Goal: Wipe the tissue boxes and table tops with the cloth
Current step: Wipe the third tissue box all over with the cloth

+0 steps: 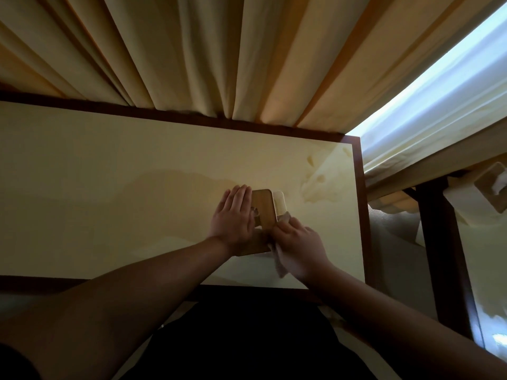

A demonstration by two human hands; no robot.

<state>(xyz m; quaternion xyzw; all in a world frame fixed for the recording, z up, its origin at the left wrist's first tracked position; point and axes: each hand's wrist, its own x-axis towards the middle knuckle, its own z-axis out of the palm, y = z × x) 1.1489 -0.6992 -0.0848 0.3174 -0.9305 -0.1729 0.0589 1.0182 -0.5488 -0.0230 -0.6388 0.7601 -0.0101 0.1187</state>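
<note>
A wooden-topped tissue box with cream sides stands on the cream table top, right of centre. My left hand lies flat on its lid with straight fingers, covering the left part and the slot. My right hand grips a pale cloth against the box's right near side. One end of the cloth shows above my fingers and another hangs down below my palm. The near end of the box is hidden behind both hands.
The table has a dark wooden rim and streaky patches at its right end. Cream curtains hang along the far edge. A second table to the right carries another tissue box. A bright window is far right.
</note>
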